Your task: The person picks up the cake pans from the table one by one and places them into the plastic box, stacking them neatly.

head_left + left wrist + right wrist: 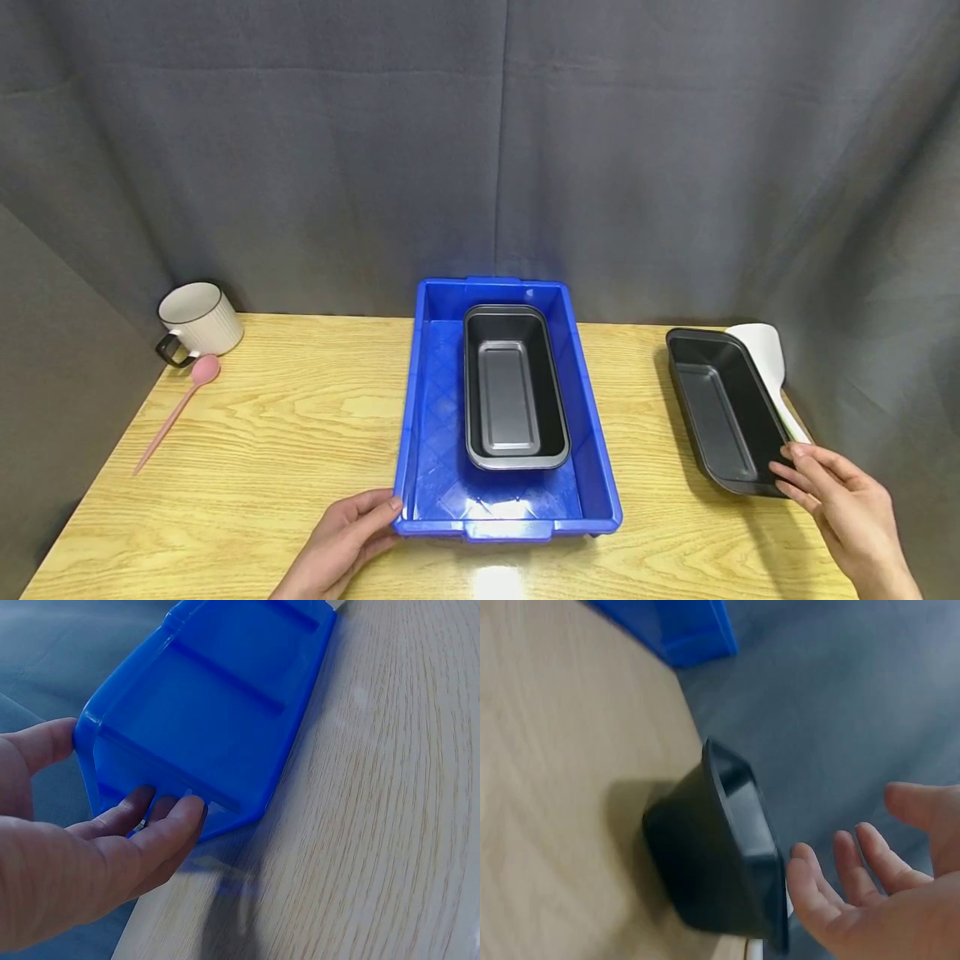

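Note:
A blue plastic tray [438, 527] sits mid-table, holding one dark loaf pan [510, 396]. At its near left corner, my left hand [348, 537] grips the tray, thumb on the rim and fingers against the outer wall, as the left wrist view shows. On the right stands a second loaf pan [716, 408]; in the right wrist view this pan [705, 855] shows its outer side. Beside its near right corner is my right hand [843, 508], fingers spread and nothing held. Whether a fingertip touches the pan's rim, I cannot tell.
A white spatula [761, 354] lies right of the second pan, partly hidden by it. At the far left are a white ribbed mug [206, 321] with a black handle and a pink spoon [176, 412]. Grey curtains [337, 167] hang behind the wooden table [300, 417].

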Tool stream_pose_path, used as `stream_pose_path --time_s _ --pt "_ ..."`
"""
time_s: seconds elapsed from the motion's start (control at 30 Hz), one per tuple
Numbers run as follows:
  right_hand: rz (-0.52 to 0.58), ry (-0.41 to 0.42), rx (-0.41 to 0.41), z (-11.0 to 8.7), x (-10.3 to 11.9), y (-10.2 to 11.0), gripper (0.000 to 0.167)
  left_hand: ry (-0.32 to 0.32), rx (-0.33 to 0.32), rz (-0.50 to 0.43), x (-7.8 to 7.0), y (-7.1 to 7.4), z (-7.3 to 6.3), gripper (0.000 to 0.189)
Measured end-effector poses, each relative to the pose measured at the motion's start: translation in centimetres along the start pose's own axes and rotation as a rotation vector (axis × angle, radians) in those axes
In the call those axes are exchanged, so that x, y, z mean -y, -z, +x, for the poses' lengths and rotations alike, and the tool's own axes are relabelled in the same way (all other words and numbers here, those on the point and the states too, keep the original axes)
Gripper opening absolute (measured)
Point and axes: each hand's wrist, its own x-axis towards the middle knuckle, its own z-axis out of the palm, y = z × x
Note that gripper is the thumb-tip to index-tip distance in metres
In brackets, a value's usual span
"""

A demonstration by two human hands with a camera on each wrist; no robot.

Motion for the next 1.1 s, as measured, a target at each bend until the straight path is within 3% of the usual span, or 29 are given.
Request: stream_pose_path --time_s 0.17,0.43,0.57,0.67,0.9,1.1 --pt "-0.044 -0.125 -0.14 0.0 -0.1 2.0 0.016 -0.001 0.009 -0.002 0.0 0.1 0.1 0.06" --pt "-0.041 -0.12 -0.332 0.1 -0.6 3.1 0.013 -0.014 0.017 -0.004 0.1 0.3 0.2 0.059" --pt "-0.166 -0.158 -0.445 0.4 -0.9 3.4 0.01 -0.015 0.025 -0.012 0.1 0.4 0.2 0.058" --pt "-0.223 -0.169 -0.438 0.6 -1.1 3.6 0.011 -0.015 0.026 -0.012 0.1 0.4 0.2 0.058" --pt "-0.179 -0.2 -0.282 0.8 -1.9 4.4 0.02 -0.027 0.034 -0.022 0.2 0.4 0.2 0.057" --pt "-0.175 -0.268 -0.283 1.1 -2.3 5.0 0.024 -0.039 0.044 -0.034 0.3 0.3 0.2 0.057"
